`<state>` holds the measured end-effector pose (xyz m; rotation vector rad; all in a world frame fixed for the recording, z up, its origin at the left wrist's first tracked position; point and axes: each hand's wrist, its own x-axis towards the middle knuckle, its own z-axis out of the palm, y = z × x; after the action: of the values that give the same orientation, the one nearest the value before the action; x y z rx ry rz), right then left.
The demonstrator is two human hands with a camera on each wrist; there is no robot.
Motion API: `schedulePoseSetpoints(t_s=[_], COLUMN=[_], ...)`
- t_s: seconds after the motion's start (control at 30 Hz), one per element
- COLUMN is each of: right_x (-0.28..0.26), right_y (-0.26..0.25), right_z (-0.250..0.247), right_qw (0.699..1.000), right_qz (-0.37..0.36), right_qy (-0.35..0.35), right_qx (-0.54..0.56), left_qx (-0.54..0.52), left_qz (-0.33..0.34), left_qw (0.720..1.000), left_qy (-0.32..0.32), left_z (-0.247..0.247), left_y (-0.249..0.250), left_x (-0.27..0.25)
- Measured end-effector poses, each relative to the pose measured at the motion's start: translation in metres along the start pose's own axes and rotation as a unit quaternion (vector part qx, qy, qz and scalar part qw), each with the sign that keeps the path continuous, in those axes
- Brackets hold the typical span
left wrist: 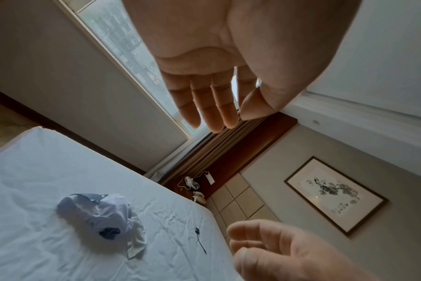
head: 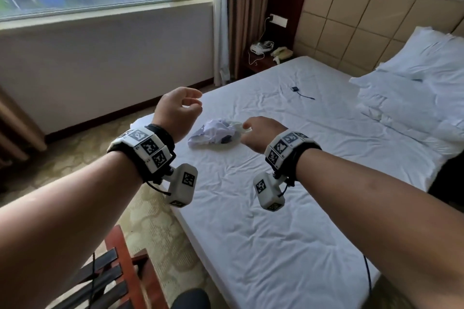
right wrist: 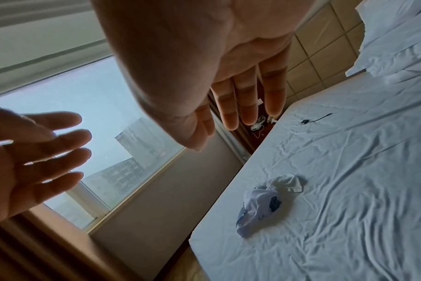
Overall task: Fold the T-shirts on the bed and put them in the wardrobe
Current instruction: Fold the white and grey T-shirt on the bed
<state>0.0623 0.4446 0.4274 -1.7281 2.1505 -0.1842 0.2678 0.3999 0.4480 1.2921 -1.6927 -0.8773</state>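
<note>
Both hands raised and empty above the bed; garments not yet touched.

The left hand (head: 178,110) and right hand (head: 261,134) hang in the air with fingers loosely spread, holding nothing. The crumpled T-shirts (head: 214,133) lie in one tangled heap on the bed (head: 276,208) near its window-side edge. Risk, as judged: a grab at the heap may lift several pieces at once, or drag them off that edge. A small black device with a cable (head: 300,91) lies well apart.

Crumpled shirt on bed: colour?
Crumpled shirt: pale blue-lavender, beside a white piece; clearest in the left wrist view.
</note>
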Motion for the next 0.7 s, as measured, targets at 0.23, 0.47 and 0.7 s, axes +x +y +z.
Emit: schedulePoseSetpoints(t_s=[0.23, 0.47, 0.7], right_x=[0.057, 0.166, 0.285], right_y=[0.018, -0.004, -0.016], right_z=[0.010, 0.043, 0.093], right_qw=[0.999, 0.994, 0.984], right_qz=[0.042, 0.104, 0.157], right_qy=[-0.004, -0.023, -0.044], right_qx=[0.014, 0.030, 0.071], left_qx=[0.012, 0.024, 0.050], left_qz=[0.014, 0.021, -0.003], left_qw=[0.999, 0.995, 0.988], left_qy=[-0.034, -0.094, -0.148], left_z=[0.034, 0.058, 0.088], left_y=[-0.040, -0.103, -0.193], left_x=[0.071, 0.189, 0.298])
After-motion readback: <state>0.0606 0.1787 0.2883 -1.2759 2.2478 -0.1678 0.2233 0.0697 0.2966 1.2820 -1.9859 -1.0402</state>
